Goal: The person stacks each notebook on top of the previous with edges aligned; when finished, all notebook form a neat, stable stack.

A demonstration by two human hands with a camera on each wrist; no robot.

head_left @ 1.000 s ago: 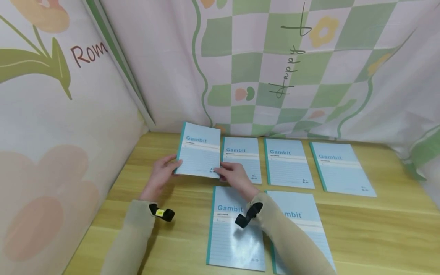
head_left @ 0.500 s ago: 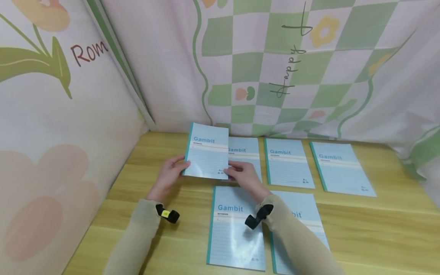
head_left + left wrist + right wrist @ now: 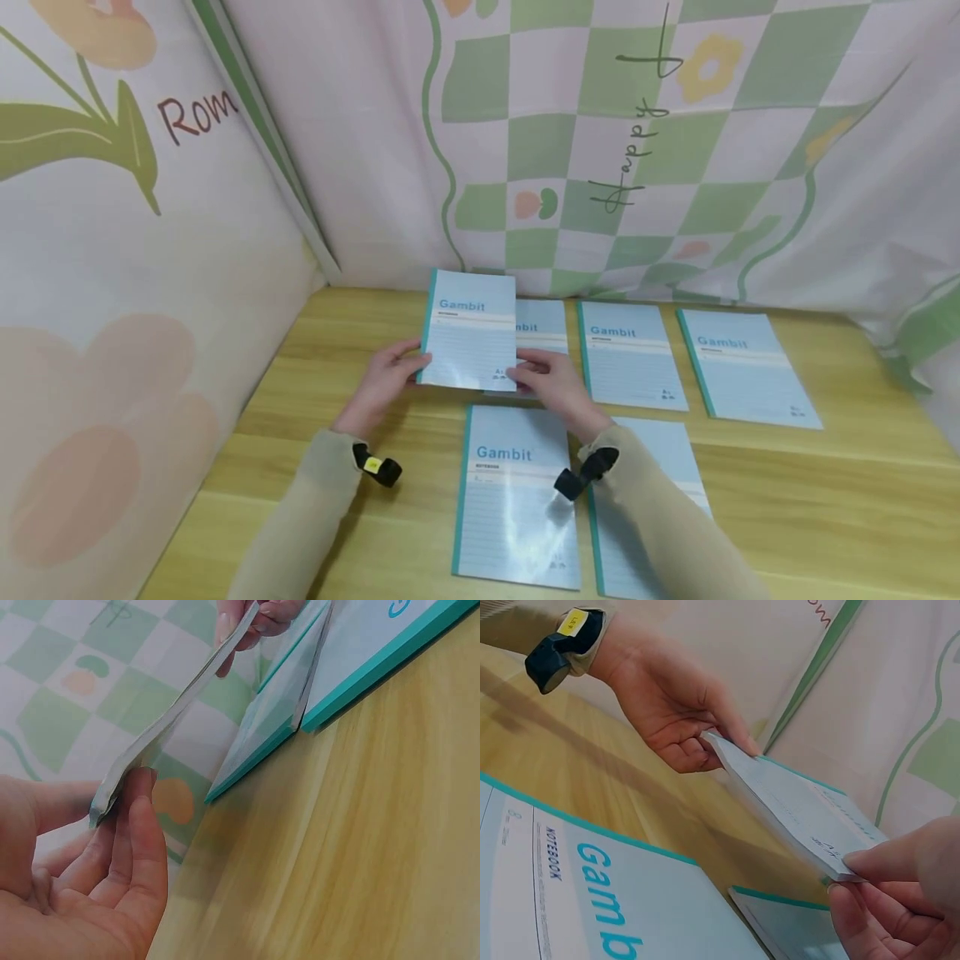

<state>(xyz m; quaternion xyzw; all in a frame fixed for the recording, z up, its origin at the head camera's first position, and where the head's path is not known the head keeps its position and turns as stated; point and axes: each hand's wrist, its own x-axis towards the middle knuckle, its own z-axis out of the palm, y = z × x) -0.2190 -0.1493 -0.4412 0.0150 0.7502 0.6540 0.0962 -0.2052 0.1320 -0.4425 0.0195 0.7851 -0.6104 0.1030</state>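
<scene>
Between both hands a light blue notebook [image 3: 468, 333] with a teal spine and "Gambit" on its cover is held up off the table. My left hand [image 3: 386, 379] pinches its lower left edge, thumb on top and fingers beneath, as the left wrist view also shows. At the lower right corner my right hand [image 3: 555, 383] pinches it the same way; the right wrist view shows that thumb [image 3: 885, 859] on the cover. Behind and under the held notebook lies another notebook [image 3: 540, 317], partly covered by it.
Two more notebooks lie in the back row, one in the middle [image 3: 633, 354] and one at the right [image 3: 750, 367]. Nearer are a glossy notebook [image 3: 513, 500] and one [image 3: 675, 450] partly under the right forearm. A patterned curtain [image 3: 637, 150] hangs behind the wooden table [image 3: 825, 500].
Both hands have moved to the right with the held notebook, which now covers more of the notebook behind it. The notebooks on the table have stayed where they were.
</scene>
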